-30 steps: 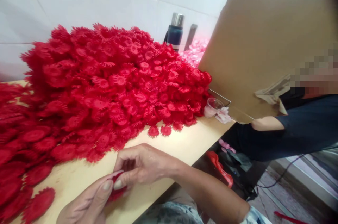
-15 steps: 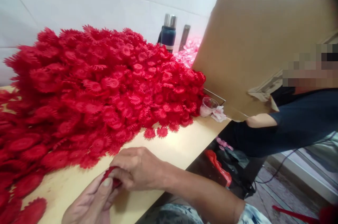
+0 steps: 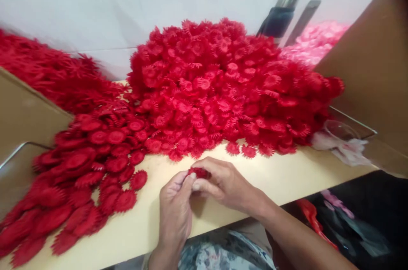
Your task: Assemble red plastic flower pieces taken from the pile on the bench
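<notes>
Both hands meet over the front edge of the pale wooden table [image 3: 287,176]. My left hand [image 3: 175,215] and my right hand [image 3: 225,185] pinch a small red plastic flower piece [image 3: 199,172] between thumbs and fingertips. Behind them rises a big heap of red toothed flower pieces [image 3: 223,87]. To the left lies a flatter spread of stacked red flower pieces [image 3: 86,168], the nearest of them a short way from my left hand.
A cardboard sheet [image 3: 369,74] stands at the right, another cardboard box [image 3: 22,113] with a metal rim at the left. A clear plastic cup [image 3: 338,132] with pale pink petals sits at the right. Pink flower pieces [image 3: 314,40] and a dark flask [image 3: 280,15] stand by the white wall.
The view has swung left, so the person in dark clothing is out of sight and the left box has appeared. My hands keep hold of the red piece, now nearer the table edge's middle.
</notes>
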### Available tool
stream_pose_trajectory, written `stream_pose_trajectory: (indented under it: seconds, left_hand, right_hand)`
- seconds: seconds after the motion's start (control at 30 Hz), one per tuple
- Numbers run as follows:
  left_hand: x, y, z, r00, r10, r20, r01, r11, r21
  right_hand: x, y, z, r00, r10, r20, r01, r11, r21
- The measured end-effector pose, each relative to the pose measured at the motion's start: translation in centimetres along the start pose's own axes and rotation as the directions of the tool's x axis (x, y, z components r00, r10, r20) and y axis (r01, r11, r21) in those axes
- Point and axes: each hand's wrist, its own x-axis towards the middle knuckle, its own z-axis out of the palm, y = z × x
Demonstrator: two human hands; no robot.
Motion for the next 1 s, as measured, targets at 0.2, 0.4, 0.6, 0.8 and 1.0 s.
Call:
stream_pose_trajectory:
  seconds: [0.2, 0.4, 0.6, 0.8, 1.0]
  left_hand:
    - [-0.6, 0.0, -0.2, 0.997, 0.006, 0.08, -0.008, 0.999, 0.034]
    - [-0.8, 0.1, -0.3, 0.997, 0.006, 0.081, -0.01, 0.999, 0.049]
    - [-0.9, -0.2, -0.2, 0.997, -0.003, 0.078, 0.0, 0.999, 0.045]
    - [-0.6, 0.7, -0.3, 0.998, 0.015, -0.055, -0.018, 0.998, -0.054]
    - [-0.4, 1.7, -0.8, 0.998, -0.059, -0.028, 0.056, 0.995, -0.088]
  right_hand:
    - [-0.2, -0.5, -0.1, 0.992, 0.125, -0.003, -0.123, 0.98, 0.157]
    - [0.0, -0.6, -0.3, 0.995, 0.097, -0.007, -0.093, 0.971, 0.22]
    - [0.2, -0.2, 0.4, 0.991, 0.035, -0.131, -0.033, 0.999, 0.022]
    - [2.5, 0.0, 0.3, 0.883, 0.13, -0.451, -0.156, 0.988, -0.021]
    - [8.6, 2.5, -6.7, 0.815, -0.146, -0.561, -0.23, 0.807, -0.544]
